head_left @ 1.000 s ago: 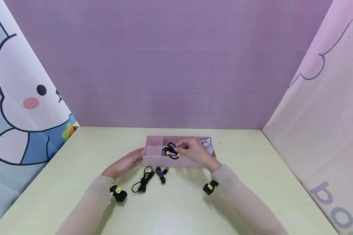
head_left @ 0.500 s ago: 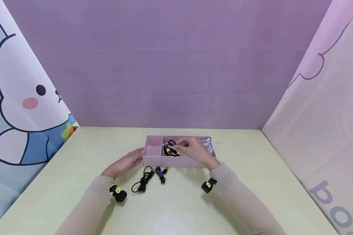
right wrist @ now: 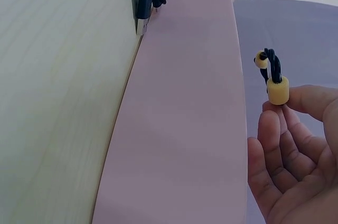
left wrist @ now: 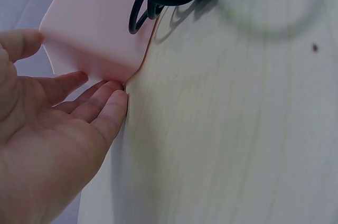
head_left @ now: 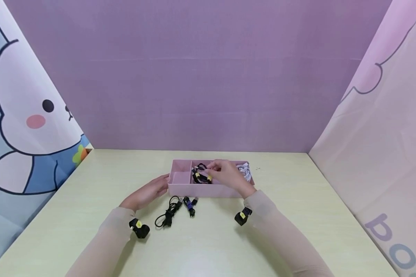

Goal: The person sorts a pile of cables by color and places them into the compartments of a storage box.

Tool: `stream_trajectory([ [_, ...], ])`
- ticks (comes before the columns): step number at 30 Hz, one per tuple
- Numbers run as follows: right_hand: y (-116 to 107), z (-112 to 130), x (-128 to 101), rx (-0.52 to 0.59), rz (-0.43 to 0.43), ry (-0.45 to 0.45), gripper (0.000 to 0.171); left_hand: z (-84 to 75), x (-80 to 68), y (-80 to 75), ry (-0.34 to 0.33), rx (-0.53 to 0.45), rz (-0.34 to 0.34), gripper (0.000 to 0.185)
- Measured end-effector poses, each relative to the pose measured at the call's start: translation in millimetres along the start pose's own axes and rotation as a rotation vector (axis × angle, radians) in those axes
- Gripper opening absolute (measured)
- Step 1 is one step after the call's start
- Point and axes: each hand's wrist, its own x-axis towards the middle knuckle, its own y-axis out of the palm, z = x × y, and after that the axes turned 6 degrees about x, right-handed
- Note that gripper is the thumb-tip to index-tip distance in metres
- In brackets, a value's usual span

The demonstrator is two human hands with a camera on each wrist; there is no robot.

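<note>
Two hands at a pink divided box (head_left: 208, 190) on the table (head_left: 298, 215).

One black cable bundle with yellow ties (head_left: 202, 176) sits over the box's second compartment from the left, where the right hand (head_left: 227, 175) holds it: its fingers (right wrist: 274, 145) curl loosely around the bundle's end, a yellow tie touching the fingertips in the right wrist view. The left hand (head_left: 149, 192) lies with straight, relaxed fingers (left wrist: 103, 115) against the box's left end wall, gripping nothing. A white cable (head_left: 244, 171) fills the rightmost compartment. Just in front of the box, on the table, lie a loose black cable (head_left: 168, 215) and, beside it, a black cable with a blue tie (head_left: 188, 205).
</note>
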Motion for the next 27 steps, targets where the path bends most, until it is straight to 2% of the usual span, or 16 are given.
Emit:
stream_trajectory([
  [6,-0.2,-1.4,4.3,-0.022,-0.019,0.026,0.015,-0.4,-0.3,-0.7,-0.001,0.009,0.003,0.06],
  [13,0.2,-5.9,7.7,-0.068,0.005,0.023,0.015,-1.6,-0.4,0.0,-0.011,0.011,-0.001,0.06],
  [21,-1.2,-5.3,4.9,-0.058,-0.022,0.019,0.022,-1.1,0.1,-0.4,-0.008,0.005,0.006,0.06],
  [27,-3.6,-3.8,1.0,-0.028,-0.024,-0.011,0.018,-0.9,0.5,-0.5,-0.021,0.011,0.0,0.061],
])
